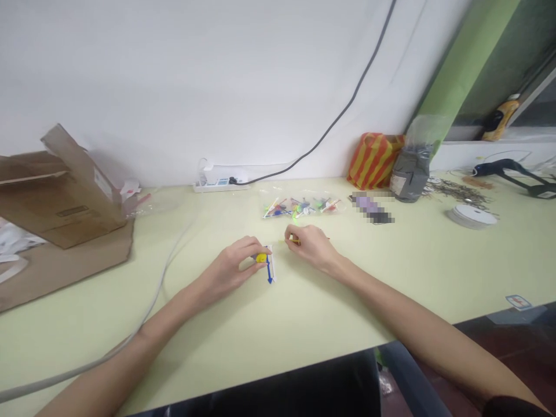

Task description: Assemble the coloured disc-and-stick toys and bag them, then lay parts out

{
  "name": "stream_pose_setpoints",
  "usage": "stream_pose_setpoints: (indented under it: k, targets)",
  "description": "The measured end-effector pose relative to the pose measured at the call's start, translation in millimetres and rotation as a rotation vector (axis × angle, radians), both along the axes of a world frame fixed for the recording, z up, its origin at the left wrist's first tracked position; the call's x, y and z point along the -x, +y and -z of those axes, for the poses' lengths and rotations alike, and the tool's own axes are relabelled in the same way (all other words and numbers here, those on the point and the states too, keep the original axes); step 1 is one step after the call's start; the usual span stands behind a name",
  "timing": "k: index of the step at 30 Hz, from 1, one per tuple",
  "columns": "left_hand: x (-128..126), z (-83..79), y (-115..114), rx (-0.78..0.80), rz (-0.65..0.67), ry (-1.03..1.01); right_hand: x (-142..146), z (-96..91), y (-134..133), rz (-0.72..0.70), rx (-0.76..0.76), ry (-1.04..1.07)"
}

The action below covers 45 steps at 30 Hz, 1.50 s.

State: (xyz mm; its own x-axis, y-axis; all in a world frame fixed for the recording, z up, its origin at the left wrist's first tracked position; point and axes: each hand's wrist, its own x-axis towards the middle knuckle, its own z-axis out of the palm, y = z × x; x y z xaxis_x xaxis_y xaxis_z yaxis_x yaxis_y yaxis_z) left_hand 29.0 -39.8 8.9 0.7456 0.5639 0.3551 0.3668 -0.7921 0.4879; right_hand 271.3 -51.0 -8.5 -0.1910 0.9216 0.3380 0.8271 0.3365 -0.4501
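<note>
My left hand [237, 263] is closed in a pinch around a small yellow plastic piece [261, 258]. Beside its fingertips, a blue arrow-shaped stick [270, 274] points toward me, with a white stick [273, 267] right along it. Whether these sticks are in the fingers or lie on the table I cannot tell. Just to the right, my right hand [313, 246] is closed on a thin yellow stick [296, 241], whose ends show on both sides of the hand. Behind the hands lie clear bags of small coloured plastic pieces [299, 207].
An open cardboard box [65, 197] stands at the left. A grey cable [160, 284] crosses my left forearm. Against the wall is a power strip [219, 185]. On the right are a phone [369, 207], a striped bag [373, 161], a dark wrapped bundle [410, 174] and a white spool [472, 216].
</note>
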Motion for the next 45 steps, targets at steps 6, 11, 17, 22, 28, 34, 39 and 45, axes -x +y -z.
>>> stream_pose_setpoints:
  k: [6, 11, 17, 22, 28, 34, 39, 45]
  targets:
    - [1.2, -5.9, -5.5, 0.001, -0.034, 0.102, 4.1, -1.3, -2.0, 0.058, 0.096, -0.373]
    - [-0.2, -8.8, -5.8, -0.108, 0.112, 0.182, 5.5, -7.9, -6.7, 0.062, 0.188, -0.406]
    - [2.0, -2.2, -1.0, -0.141, 0.141, 0.295, 2.1, -9.6, -6.1, 0.09, 0.177, -0.342]
    - [2.8, -3.8, 1.0, -0.175, 0.115, 0.334, -1.5, -7.6, -4.2, 0.055, 0.162, -0.316]
    - [5.8, -4.1, 4.2, -0.224, 0.131, 0.335, -4.7, -5.9, -2.2, 0.036, 0.166, -0.29]
    - [8.2, -2.6, 6.0, -0.256, 0.115, 0.353, -10.8, -5.2, -0.1, -0.023, 0.163, -0.222]
    - [8.3, -2.6, 6.6, -0.276, 0.114, 0.37, -13.5, -5.4, 2.1, -0.071, 0.181, -0.209]
    - [8.9, -2.7, 7.9, -0.267, 0.116, 0.362, -14.1, 0.0, 5.1, -0.172, 0.132, -0.229]
